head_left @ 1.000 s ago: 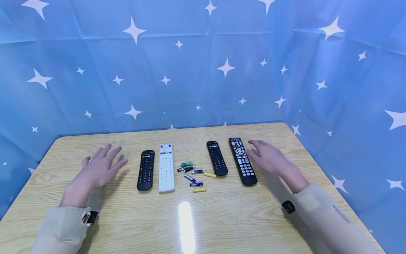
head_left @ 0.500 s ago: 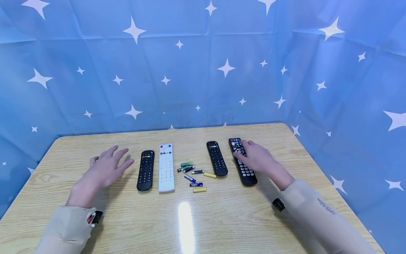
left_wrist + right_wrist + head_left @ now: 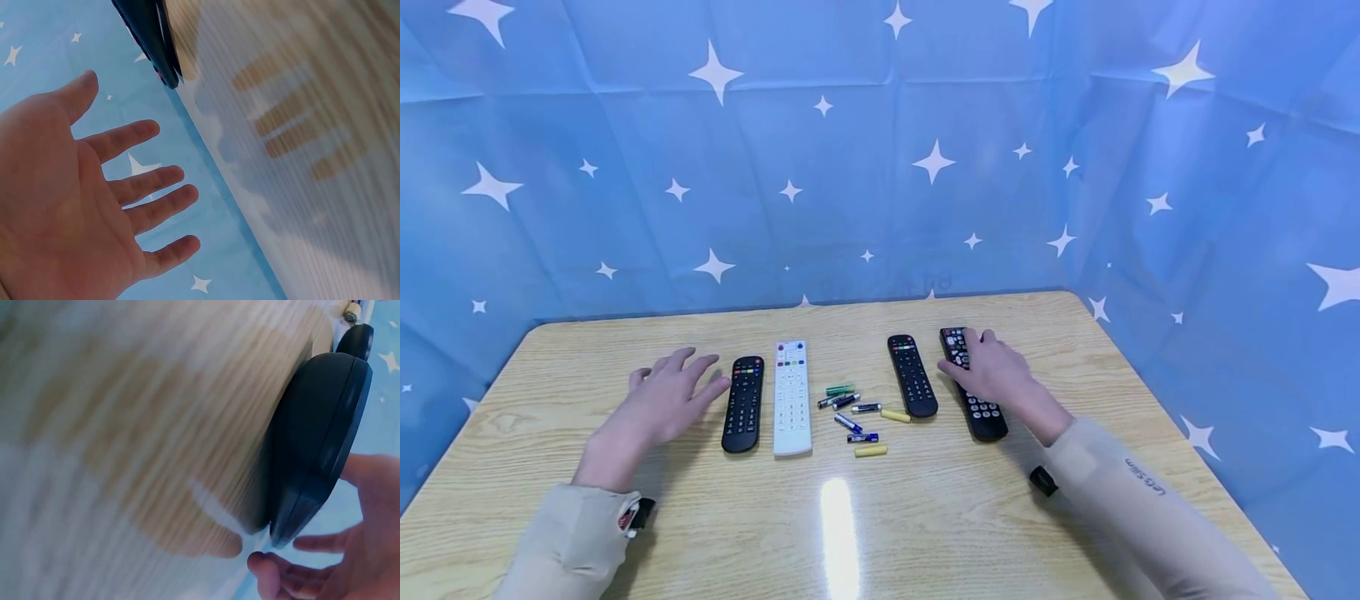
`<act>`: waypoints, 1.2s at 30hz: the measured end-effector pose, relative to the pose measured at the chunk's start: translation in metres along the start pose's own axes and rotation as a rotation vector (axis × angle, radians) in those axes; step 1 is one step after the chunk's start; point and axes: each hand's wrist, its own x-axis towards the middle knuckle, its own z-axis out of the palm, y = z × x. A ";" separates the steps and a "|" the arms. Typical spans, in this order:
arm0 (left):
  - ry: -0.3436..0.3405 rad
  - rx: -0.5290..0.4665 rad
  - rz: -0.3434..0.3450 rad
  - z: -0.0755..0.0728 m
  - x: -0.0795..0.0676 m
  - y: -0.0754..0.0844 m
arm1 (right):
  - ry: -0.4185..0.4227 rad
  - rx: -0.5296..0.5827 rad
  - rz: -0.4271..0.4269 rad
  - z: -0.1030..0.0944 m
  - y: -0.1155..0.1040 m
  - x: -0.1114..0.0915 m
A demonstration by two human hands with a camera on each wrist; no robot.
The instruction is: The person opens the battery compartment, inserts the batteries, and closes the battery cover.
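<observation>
My right hand (image 3: 1000, 375) reaches over the upper half of the large black remote control (image 3: 987, 423) at the right. Its thumb lies across to the remote's left side. In the right wrist view, the hand's fingers (image 3: 265, 575) are spread around the edges of the remote control (image 3: 319, 431), which rests on the table. My left hand (image 3: 662, 400) hovers above the table with spread fingers, thumb tip close to the left black remote control (image 3: 742, 408). Nothing lies in its palm (image 3: 56, 187) in the left wrist view.
A white remote control (image 3: 792, 408) and another black remote control (image 3: 913, 379) lie between the hands. Several small batteries, including a green one (image 3: 840, 389) and a yellow one (image 3: 871, 451), are scattered mid-table. A blue star-patterned curtain (image 3: 850, 167) hangs behind the table (image 3: 737, 533).
My right hand has moved left from beside the large black remote control to over it. The left hand has drifted right toward the left black remote control. The remotes and batteries stay in place.
</observation>
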 end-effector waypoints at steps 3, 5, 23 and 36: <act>0.004 0.008 0.013 0.000 0.001 0.004 | -0.020 0.003 0.015 0.002 -0.001 0.001; 0.010 0.014 0.020 0.000 0.001 0.006 | -0.028 0.010 0.022 0.002 -0.002 0.001; 0.002 0.018 0.039 -0.002 0.004 0.023 | -0.059 0.056 0.021 -0.003 -0.003 0.002; 0.013 0.042 0.076 -0.001 0.006 0.032 | 0.042 0.126 -0.023 -0.016 -0.009 0.000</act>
